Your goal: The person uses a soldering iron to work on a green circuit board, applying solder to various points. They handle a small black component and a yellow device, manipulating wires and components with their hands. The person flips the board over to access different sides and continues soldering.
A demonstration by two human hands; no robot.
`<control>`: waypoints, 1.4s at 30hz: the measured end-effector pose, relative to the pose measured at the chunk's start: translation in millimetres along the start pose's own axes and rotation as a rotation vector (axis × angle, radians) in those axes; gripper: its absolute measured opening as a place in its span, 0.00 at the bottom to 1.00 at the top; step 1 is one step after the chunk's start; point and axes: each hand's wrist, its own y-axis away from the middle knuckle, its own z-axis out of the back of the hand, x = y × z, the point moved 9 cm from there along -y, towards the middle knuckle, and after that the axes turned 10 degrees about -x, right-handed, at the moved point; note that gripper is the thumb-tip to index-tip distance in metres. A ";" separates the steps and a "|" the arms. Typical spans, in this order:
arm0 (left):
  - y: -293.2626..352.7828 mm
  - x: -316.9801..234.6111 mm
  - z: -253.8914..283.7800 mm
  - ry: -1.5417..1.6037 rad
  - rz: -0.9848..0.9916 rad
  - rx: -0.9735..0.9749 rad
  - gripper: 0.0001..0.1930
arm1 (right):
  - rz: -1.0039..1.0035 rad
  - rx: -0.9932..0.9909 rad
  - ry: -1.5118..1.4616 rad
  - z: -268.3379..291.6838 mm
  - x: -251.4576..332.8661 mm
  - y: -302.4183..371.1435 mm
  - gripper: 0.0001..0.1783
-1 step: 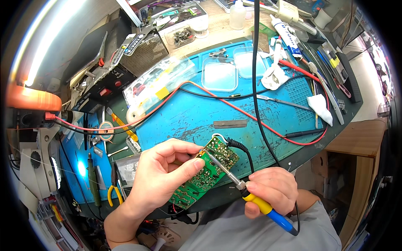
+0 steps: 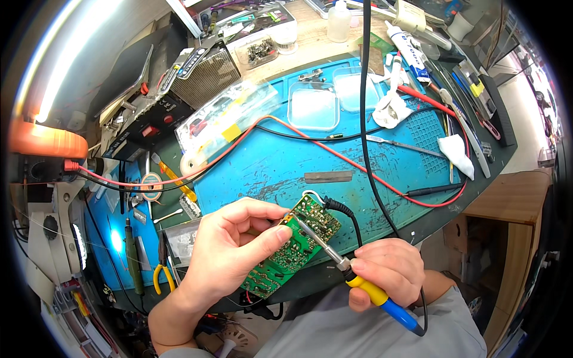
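Observation:
A green circuit board (image 2: 286, 262) is tilted over the bench's near edge, its face of solder joints and small parts turned up. My left hand (image 2: 239, 241) grips it along its left side, thumb on the face and index finger by the upper edge; whether a thin wire is also pinched there I cannot make out. In my right hand (image 2: 391, 271) is a soldering iron (image 2: 367, 289) with a yellow and blue handle, the fingers wrapped round its grip. Its metal tip meets the upper part of the board, just beside my left fingertips. A black cable (image 2: 346, 210) leaves the board's upper end.
Beyond the board lies a blue work mat (image 2: 256, 167) with a flat grey strip (image 2: 328, 176) on it. A red test lead (image 2: 352, 164) crosses the mat, and the iron's black cord (image 2: 373, 173) hangs in front. Yellow-handled pliers (image 2: 162, 277) and a green screwdriver-like tool (image 2: 132, 256) lie left.

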 end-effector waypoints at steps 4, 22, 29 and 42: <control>-0.3 0.0 0.0 0.006 0.008 0.005 0.13 | -0.001 0.001 0.002 -0.1 -0.6 -0.2 0.20; -0.5 1.5 0.9 0.004 0.002 0.007 0.14 | -0.004 0.009 -0.012 -0.2 0.0 0.4 0.20; -0.4 1.0 0.7 -0.004 0.008 0.005 0.14 | -0.004 0.007 -0.006 -0.9 0.0 -0.6 0.20; -0.6 0.2 1.2 -0.002 0.005 0.012 0.14 | -0.012 0.051 -0.007 -1.3 -0.7 -1.9 0.21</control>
